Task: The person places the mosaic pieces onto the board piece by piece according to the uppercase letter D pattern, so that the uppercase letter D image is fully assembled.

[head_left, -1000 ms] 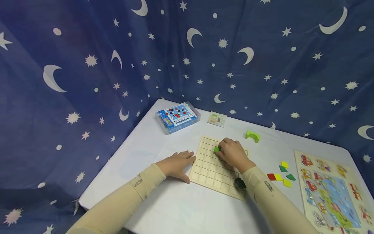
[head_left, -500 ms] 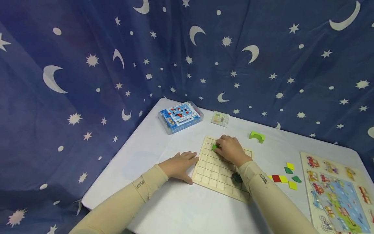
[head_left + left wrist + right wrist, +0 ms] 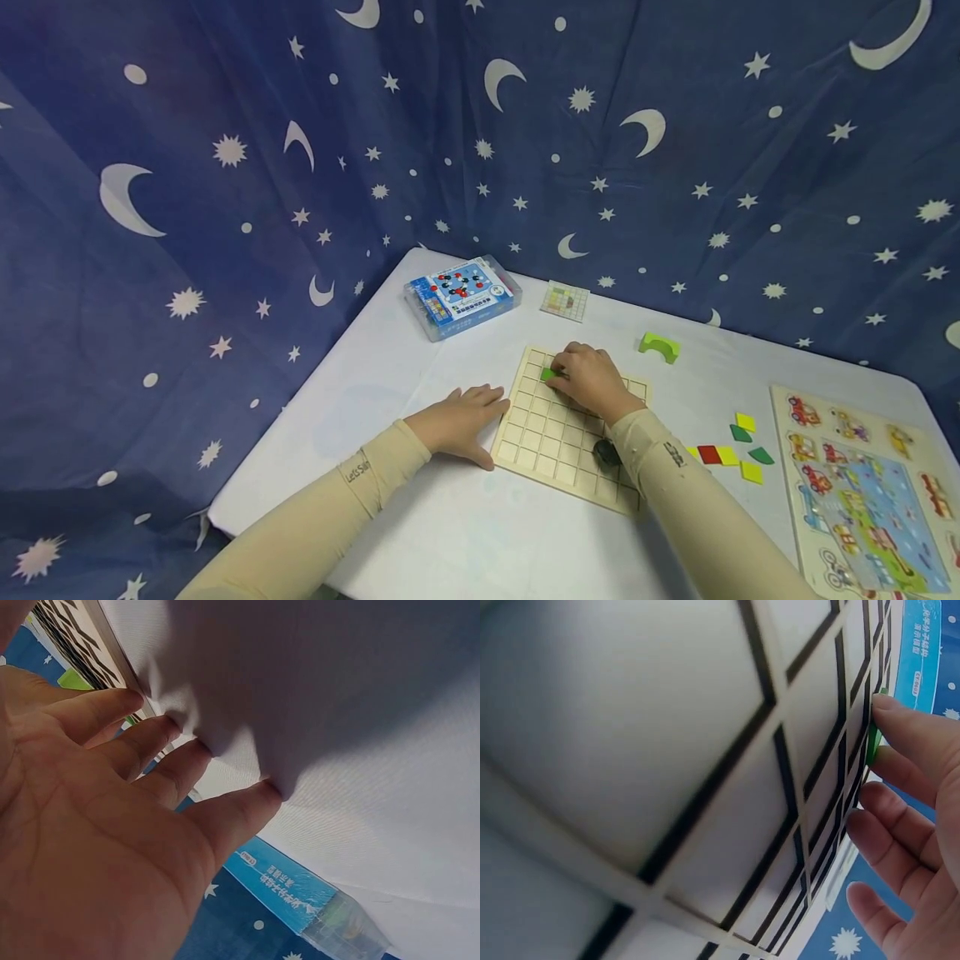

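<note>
A pale wooden board with a grid of square recesses (image 3: 527,440) lies in the middle of the white table. Near its far left corner, my right hand (image 3: 592,382) pinches a small green tile (image 3: 548,375) between thumb and forefinger. The right wrist view shows that green tile (image 3: 873,741) low against the grid, partly behind the fingertips; whether it sits within one recess I cannot tell. My left hand (image 3: 459,423) rests on the cloth with fingers spread, its fingertips at the board's left edge. In the left wrist view, the left hand (image 3: 97,817) holds nothing.
Right of the board lie loose tiles, among them a red tile (image 3: 708,454) and a green tile (image 3: 761,456). Behind stand a green arch block (image 3: 660,344), a pattern card (image 3: 565,302) and a blue boxed set (image 3: 468,292). A picture puzzle (image 3: 782,408) lies far right.
My right hand has slid the green tile slightly left and away across the board, toward its far left corner. The left hand stays by the edge. The head view has shifted a little.
</note>
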`<state>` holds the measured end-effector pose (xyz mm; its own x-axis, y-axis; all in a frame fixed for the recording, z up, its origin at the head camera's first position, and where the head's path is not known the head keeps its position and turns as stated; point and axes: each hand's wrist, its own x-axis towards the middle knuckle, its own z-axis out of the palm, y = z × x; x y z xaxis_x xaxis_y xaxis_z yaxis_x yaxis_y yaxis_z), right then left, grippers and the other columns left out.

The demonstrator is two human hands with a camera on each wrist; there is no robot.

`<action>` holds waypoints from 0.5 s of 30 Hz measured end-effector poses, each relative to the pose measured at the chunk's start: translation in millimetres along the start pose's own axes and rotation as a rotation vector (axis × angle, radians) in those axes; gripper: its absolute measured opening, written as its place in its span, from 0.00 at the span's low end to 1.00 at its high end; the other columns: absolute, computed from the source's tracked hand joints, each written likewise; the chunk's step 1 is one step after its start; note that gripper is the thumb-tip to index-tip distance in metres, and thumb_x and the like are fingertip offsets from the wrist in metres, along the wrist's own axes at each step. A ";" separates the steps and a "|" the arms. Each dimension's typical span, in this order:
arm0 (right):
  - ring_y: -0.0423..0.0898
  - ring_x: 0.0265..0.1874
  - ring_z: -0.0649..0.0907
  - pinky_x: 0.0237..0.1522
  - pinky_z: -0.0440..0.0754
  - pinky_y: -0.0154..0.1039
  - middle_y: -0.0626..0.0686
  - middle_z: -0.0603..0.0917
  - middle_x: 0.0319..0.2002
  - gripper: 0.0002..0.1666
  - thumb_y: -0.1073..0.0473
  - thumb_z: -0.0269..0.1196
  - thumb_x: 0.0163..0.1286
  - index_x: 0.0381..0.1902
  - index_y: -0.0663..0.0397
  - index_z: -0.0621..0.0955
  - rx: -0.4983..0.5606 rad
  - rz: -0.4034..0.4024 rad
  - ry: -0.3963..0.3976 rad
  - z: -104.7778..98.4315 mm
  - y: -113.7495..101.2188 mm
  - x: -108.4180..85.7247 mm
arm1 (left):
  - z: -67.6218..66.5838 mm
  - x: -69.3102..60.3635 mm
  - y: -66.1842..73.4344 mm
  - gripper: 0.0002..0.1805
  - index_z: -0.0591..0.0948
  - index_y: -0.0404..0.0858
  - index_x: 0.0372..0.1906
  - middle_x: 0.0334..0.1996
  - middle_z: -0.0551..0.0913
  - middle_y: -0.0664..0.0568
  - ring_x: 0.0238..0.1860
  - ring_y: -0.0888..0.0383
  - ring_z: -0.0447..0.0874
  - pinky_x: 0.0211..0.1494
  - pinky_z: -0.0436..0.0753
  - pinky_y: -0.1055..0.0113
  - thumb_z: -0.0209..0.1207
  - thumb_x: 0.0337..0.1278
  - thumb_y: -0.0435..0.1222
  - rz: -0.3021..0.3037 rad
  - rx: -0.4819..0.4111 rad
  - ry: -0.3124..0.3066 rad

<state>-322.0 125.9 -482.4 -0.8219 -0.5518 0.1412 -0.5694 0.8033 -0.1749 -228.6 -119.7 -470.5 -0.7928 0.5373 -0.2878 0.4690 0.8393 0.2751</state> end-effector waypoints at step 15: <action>0.51 0.44 0.83 0.55 0.76 0.58 0.51 0.83 0.44 0.20 0.46 0.70 0.63 0.47 0.51 0.86 -0.002 -0.005 0.050 -11.6 9.0 -14.6 | 1.9 1.5 -1.2 0.57 0.60 0.43 0.77 0.78 0.55 0.47 0.78 0.47 0.51 0.74 0.58 0.41 0.73 0.43 0.58 -0.005 0.021 0.001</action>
<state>-314.9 143.8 -474.7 -0.8173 -0.5438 0.1904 -0.5731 0.8012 -0.1720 -229.7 -119.7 -473.0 -0.7957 0.5330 -0.2878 0.4732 0.8436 0.2539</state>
